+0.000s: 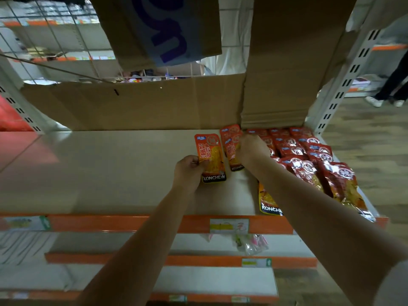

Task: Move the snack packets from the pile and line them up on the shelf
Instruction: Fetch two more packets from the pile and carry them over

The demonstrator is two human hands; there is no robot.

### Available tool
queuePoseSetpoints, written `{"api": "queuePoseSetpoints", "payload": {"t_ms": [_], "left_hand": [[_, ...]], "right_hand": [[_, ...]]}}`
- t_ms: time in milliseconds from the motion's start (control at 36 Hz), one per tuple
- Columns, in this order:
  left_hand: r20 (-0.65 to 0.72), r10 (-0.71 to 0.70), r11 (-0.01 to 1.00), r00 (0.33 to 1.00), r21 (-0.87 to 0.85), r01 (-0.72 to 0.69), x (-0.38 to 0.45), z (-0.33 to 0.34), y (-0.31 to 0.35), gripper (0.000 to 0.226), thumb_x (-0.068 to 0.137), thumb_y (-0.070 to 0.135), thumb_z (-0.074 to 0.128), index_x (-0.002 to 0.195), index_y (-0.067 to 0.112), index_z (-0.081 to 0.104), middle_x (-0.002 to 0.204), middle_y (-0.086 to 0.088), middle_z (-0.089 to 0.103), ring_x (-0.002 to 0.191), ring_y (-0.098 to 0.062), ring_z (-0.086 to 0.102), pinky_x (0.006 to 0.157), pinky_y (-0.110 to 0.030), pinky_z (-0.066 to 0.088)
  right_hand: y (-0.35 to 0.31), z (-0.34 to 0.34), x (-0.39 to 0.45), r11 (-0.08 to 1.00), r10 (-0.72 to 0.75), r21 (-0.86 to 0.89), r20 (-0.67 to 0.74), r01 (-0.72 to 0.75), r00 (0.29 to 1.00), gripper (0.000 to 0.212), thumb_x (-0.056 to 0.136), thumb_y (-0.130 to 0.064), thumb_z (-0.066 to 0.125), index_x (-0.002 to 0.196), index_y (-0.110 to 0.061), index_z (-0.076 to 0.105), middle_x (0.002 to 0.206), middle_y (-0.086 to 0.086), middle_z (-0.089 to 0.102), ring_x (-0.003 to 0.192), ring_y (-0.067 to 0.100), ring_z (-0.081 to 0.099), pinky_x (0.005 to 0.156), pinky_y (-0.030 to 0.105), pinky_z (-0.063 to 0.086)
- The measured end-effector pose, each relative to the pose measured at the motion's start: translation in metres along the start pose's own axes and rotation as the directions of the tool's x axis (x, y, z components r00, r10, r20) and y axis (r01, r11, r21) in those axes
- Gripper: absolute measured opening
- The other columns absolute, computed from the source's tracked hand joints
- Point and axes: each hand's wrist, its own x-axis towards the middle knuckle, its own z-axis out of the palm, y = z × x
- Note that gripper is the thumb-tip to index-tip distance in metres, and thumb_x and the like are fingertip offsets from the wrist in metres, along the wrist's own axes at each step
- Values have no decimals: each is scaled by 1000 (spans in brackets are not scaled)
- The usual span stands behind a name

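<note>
On the beige shelf [110,173], the left hand [187,171] pinches an orange KONCHEW packet [210,159] lying flat, just left of a short stack of orange packets [231,146] that the right hand [251,149] grips from above. Right of that stack lie rows of red packets [309,155] (overlapping like shingles). Another orange packet [268,202] peeks from under the right forearm.

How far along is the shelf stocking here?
Done: rows of dark red snack packets fill the beige shelf's right end. In hand: the left hand holds one orange KONCHEW packet; the right hand grips a stack of orange packets. Left: another orange packet lies loose near the front edge, and most of the shelf is bare.
</note>
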Motion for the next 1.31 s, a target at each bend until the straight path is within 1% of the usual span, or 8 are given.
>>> {"api": "queuePoseSetpoints", "payload": {"t_ms": [278,417,694,806,889,972,1194,1306], "left_hand": [[17,-9,999,1000,-40,10,0,-1,2,7,87,9,64,82,9,59,74,3,61,67,-8,59,59,-20,46],[26,-14,997,1000,-74,16,-6,1,2,8,86,9,64,81,10,60,75,2,62,71,-12,61,66,-27,48],[85,-22,998,996,-61,27,-14,22,10,12,86,9,64,77,12,59,78,-3,63,78,-21,64,78,-38,53],[108,1,998,994,59,-8,-13,45,10,9,84,14,67,77,15,62,89,-11,69,87,-28,66,81,-42,53],[110,39,981,993,185,-59,-9,60,7,11,83,20,68,88,10,66,91,-8,70,84,-24,66,71,-33,51],[101,120,925,988,350,-149,-7,67,6,11,86,19,61,92,10,63,89,-5,68,80,-21,63,59,-26,44],[166,223,596,961,756,-269,0,54,11,39,91,51,48,102,15,57,101,-4,65,93,-25,60,69,-30,43],[189,279,512,942,800,-312,18,56,8,58,90,53,48,132,13,42,131,-9,50,125,-30,40,100,-43,34]], "right_hand": [[-8,4,-2,972,-36,-235,-16,32,999,21,92,-7,45,108,-5,59,111,13,61,104,28,58,75,32,44],[-3,6,-4,946,-98,-314,-26,85,995,25,91,-11,50,114,-9,57,120,12,55,116,29,46,87,36,44],[30,-10,-16,991,-120,-72,-181,109,976,33,90,-12,49,121,-13,58,123,13,55,117,32,44,84,34,43],[45,-17,-28,995,-99,-48,-183,92,978,33,86,-15,53,117,-12,61,121,12,55,117,32,44,86,34,43],[51,-21,-35,995,-93,-38,-193,87,977,34,85,-14,54,118,-10,62,119,13,56,116,32,44,86,34,42],[55,-23,-41,996,-88,-38,-188,83,978,33,86,-12,54,118,-12,61,121,11,56,117,29,44,87,34,42],[57,-21,-42,994,-109,-24,-180,106,978,34,86,-9,52,119,-9,60,121,10,56,117,28,43,87,33,41],[55,-18,-37,994,-99,20,-184,105,978,36,87,-11,50,122,-12,59,124,8,55,119,29,43,90,35,41]]}}
